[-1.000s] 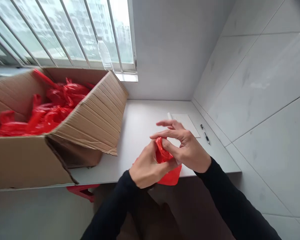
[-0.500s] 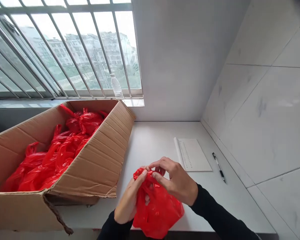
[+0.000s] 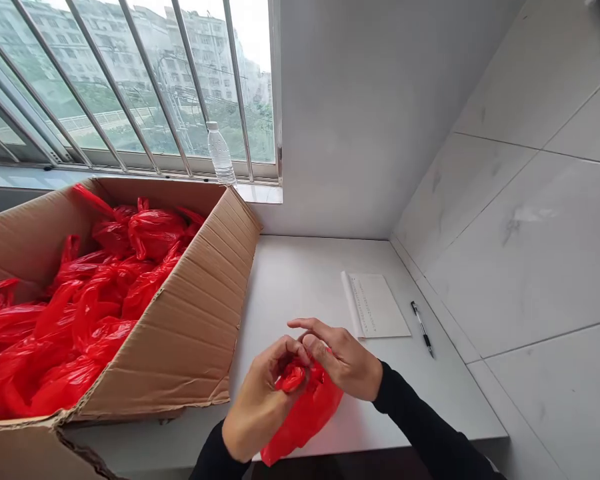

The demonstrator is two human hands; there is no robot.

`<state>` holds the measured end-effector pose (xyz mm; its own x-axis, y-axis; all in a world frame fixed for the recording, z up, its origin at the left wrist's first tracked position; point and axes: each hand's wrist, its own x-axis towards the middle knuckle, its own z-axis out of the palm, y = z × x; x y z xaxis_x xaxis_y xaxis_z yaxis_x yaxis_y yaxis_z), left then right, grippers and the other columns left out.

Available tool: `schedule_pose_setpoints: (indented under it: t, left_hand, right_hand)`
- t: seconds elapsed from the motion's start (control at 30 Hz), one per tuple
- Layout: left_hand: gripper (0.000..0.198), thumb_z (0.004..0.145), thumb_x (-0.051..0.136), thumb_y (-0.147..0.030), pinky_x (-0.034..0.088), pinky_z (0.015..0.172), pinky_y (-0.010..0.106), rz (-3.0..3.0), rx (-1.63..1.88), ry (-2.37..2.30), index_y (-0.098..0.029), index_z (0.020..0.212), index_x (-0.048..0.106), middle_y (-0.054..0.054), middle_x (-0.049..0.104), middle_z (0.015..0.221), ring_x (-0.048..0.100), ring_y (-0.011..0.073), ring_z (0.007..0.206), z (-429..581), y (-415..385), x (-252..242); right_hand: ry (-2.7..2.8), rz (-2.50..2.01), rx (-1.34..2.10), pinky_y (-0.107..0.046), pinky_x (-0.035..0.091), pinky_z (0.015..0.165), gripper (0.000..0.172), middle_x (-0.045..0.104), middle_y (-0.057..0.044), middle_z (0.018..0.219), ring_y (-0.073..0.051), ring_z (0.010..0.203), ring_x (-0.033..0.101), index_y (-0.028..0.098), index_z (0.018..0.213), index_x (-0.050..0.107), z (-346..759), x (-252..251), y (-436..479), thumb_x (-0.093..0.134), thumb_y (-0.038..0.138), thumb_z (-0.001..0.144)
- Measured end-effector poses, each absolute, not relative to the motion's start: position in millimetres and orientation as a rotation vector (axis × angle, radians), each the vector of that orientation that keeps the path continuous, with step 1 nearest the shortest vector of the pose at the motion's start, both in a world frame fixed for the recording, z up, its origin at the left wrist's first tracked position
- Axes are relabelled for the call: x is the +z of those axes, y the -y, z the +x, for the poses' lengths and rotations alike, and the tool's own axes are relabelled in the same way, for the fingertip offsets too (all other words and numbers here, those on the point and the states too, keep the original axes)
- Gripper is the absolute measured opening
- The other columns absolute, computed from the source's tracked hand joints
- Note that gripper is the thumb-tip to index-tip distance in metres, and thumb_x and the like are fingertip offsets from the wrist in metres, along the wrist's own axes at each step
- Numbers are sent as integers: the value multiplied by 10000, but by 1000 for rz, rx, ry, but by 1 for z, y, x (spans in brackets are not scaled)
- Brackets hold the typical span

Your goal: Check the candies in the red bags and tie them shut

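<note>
Red plastic bag (image 3: pixel 313 407), one, held over the front edge of the counter (image 3: pixel 300 267), bunched top gripped in left hand (image 3: pixel 265 393), right hand (image 3: pixel 347 363) alongside, pinch indeterminable; likely faults: film tearing if tugged hard, bunch unravelling if left fingers slacken.

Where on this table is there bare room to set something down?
Widest: the tabletop between cardboard box and notebook, back to the grey wall. Smaller: between pen and right sleeve. Crowded: the box, heaped with red bags, and the front, where left hand and right hand handle another bag.
</note>
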<state>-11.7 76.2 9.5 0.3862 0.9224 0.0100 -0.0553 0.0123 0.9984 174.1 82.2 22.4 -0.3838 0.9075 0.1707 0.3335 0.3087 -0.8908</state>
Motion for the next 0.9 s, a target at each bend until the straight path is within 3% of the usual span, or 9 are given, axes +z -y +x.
schedule_pose_setpoints:
  t: [0.07, 0.17, 0.27, 0.43, 0.57, 0.77, 0.9]
  left_hand:
    - [244, 778, 611, -4, 448, 644, 240, 1506, 1060, -949, -226, 861, 671, -7, 637, 788, 551, 133, 691, -17, -75, 0]
    - [392, 806, 566, 29, 504, 796, 274, 1744, 1234, -961, -268, 998, 736, 30, 717, 990, 659, 177, 895, -24, -75, -21]
    - [474, 892, 542, -31, 520, 959, 332, 1945, 1338, -922, -335, 1211, 717, 59, 703, 1264, 666, 220, 1133, -29, -73, -39]
    - [548, 970, 532, -164, 473, 1102, 470, 2179, 1345, -1097, -378, 1474, 515, 63, 556, 1517, 532, 283, 1362, -39, -60, -50]
    - [545, 983, 530, -212, 492, 1085, 530, 2181, 1322, -1356, -368, 1502, 477, 55, 599, 1475, 546, 307, 1350, -60, -43, -68]
    - [578, 962, 557, -180, 571, 1003, 504, 2051, 1331, -1566, -401, 1491, 483, 41, 687, 1366, 646, 294, 1236, -78, -24, -94]
    - [579, 966, 544, -215, 554, 1043, 482, 1995, 1306, -1596, -371, 1516, 458, 63, 644, 1421, 622, 293, 1281, -65, -24, -84]
  right_hand:
    - [1801, -1161, 1227, -297, 521, 753, 384, 667, 3, 791, -145, 754, 635, 207, 1340, 575, 172, 14, -92, 361, 364, 1062]
    - [1784, -1087, 1503, -267, 489, 648, 369, 630, 20, 730, -128, 658, 584, 187, 1267, 610, 169, 1, -100, 458, 419, 1024]
    - [1780, -938, 1678, -283, 516, 677, 374, 661, -4, 796, -141, 706, 609, 175, 1125, 656, 166, -6, -101, 549, 498, 968]
    - [1646, -1160, 1447, -309, 559, 759, 335, 668, -24, 850, -157, 794, 644, 182, 941, 632, 163, -1, -103, 548, 504, 977]
    - [1553, -1327, 1221, -375, 620, 799, 380, 705, -73, 972, -220, 914, 693, 201, 988, 640, 163, 3, -114, 577, 572, 935]
    - [1263, -1438, 1023, -326, 606, 507, 481, 732, -99, 950, -195, 630, 699, 188, 994, 621, 150, -5, -141, 671, 637, 829]
    - [1165, -1276, 1078, -352, 649, 590, 466, 740, -98, 1002, -233, 780, 746, 214, 1041, 574, 137, -2, -164, 699, 610, 827]
